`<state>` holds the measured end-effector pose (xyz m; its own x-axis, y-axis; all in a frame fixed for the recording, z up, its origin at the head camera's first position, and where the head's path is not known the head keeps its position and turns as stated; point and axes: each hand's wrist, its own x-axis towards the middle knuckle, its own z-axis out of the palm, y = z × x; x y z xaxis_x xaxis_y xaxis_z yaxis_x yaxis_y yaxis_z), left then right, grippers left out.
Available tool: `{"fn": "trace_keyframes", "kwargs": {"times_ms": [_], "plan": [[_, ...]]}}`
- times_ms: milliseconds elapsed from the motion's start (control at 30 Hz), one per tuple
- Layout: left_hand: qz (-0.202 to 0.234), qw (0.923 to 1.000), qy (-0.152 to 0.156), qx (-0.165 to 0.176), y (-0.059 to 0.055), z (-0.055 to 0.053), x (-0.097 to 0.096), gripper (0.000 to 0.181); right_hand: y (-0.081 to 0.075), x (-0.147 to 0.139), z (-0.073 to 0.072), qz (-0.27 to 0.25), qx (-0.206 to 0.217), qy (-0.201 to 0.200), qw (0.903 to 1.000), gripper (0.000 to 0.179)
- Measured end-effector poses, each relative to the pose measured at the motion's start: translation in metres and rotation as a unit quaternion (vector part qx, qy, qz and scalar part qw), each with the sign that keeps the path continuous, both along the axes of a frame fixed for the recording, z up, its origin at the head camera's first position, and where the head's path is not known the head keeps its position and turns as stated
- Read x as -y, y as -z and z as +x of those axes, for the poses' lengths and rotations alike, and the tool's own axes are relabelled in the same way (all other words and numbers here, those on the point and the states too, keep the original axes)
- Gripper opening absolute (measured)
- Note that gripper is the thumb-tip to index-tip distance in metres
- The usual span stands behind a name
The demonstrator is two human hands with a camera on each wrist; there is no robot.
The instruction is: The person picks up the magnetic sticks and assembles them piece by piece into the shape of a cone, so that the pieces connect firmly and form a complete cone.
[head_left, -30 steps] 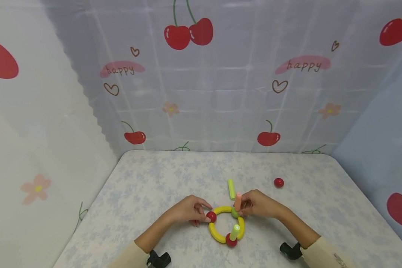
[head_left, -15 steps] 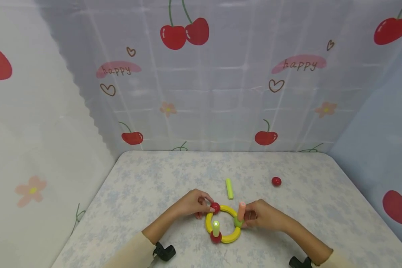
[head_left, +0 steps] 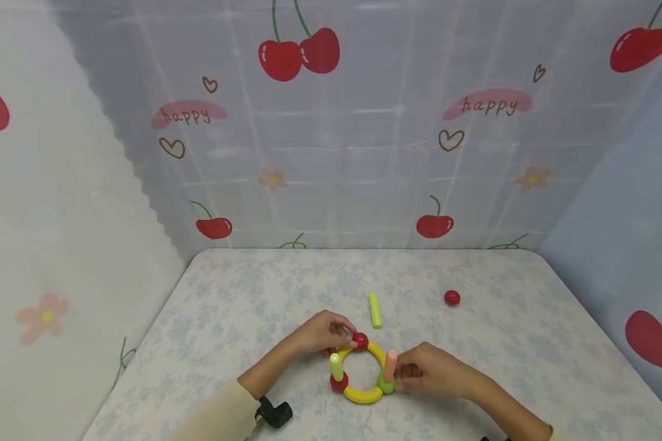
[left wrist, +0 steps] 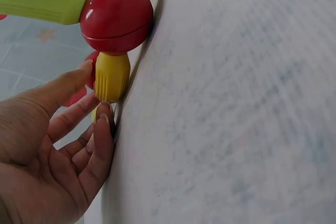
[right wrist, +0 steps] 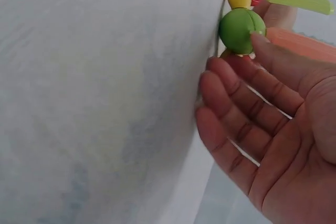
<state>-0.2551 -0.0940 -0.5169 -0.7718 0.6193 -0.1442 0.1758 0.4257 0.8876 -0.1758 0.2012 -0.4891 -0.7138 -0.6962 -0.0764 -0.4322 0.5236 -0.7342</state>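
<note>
On the table lies a ring of curved yellow rods (head_left: 363,395) joined by balls. My left hand (head_left: 322,332) pinches the red ball (head_left: 360,341) at the ring's back between thumb and fingers. My right hand (head_left: 433,370) holds the green ball (head_left: 386,384) at the front right, its thumb (right wrist: 265,45) against it in the right wrist view. From that ball an orange stick (head_left: 390,365) rises upright. Another red ball (left wrist: 116,18), at the ring's left, carries an upright light green stick (left wrist: 44,2).
Behind the ring lies a loose light green stick (head_left: 375,310). A single red ball (head_left: 452,297) sits farther back to the right. The pale patterned table (head_left: 254,275) ends at a curtain (head_left: 331,184) printed with cherries.
Both hands have turned the ring clockwise as seen from above. The green ball came toward the front, the red ball with the stick swung left, and the left hand's ball moved to the back.
</note>
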Motion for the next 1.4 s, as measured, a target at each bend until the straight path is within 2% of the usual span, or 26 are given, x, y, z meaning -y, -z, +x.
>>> {"fn": "trace_keyframes", "kwargs": {"times_ms": [100, 167, 267, 367, 467, 567, 700, 833, 1033, 1200, 1400], "plan": [[0.011, 0.9998, 0.009, 0.013, 0.002, 0.001, 0.009, 0.02, -0.006, -0.001, -0.004, 0.006, -0.005, 0.014, 0.9999, 0.008], [0.024, 0.999, 0.018, 0.034, 0.003, 0.003, 0.016, 0.022, -0.01, -0.003, -0.009, 0.007, -0.004, 0.03, 0.9995, 0.008], [0.039, 0.9967, 0.028, 0.066, 0.003, 0.008, 0.028, 0.024, -0.013, -0.005, -0.02, 0.004, -0.002, 0.056, 0.9984, 0.009], [0.045, 0.9943, 0.023, 0.093, 0.005, 0.014, 0.035, 0.028, -0.014, -0.004, -0.034, 0.002, -0.004, 0.089, 0.996, 0.012], [0.046, 0.9941, 0.012, 0.098, 0.006, 0.018, 0.035, 0.031, -0.013, -0.001, -0.05, 0.004, -0.006, 0.135, 0.9908, 0.017], [0.051, 0.995, 0.005, 0.086, 0.008, 0.021, 0.032, 0.03, -0.007, 0.006, -0.066, 0.014, -0.005, 0.187, 0.9822, 0.018], [0.049, 0.996, -0.003, 0.075, 0.012, 0.023, 0.028, 0.027, 0.002, 0.018, -0.082, 0.026, 0.021, 0.234, 0.9715, 0.022], [0.052, 0.9959, -0.015, 0.072, 0.014, 0.024, 0.027, 0.026, 0.003, 0.031, -0.096, 0.054, 0.059, 0.256, 0.9634, 0.03], [0.063, 0.9951, -0.018, 0.074, 0.013, 0.024, 0.027, 0.026, 0.002, 0.043, -0.114, 0.119, 0.08, 0.266, 0.9534, 0.042], [0.067, 0.9941, -0.022, 0.082, 0.014, 0.025, 0.026, 0.026, 0.008, 0.044, -0.115, 0.118, 0.077, 0.267, 0.9533, 0.049], [0.065, 0.9938, -0.031, 0.084, 0.014, 0.026, 0.025, 0.026, 0.007, 0.038, -0.109, 0.092, 0.076, 0.255, 0.9594, 0.036]]}}
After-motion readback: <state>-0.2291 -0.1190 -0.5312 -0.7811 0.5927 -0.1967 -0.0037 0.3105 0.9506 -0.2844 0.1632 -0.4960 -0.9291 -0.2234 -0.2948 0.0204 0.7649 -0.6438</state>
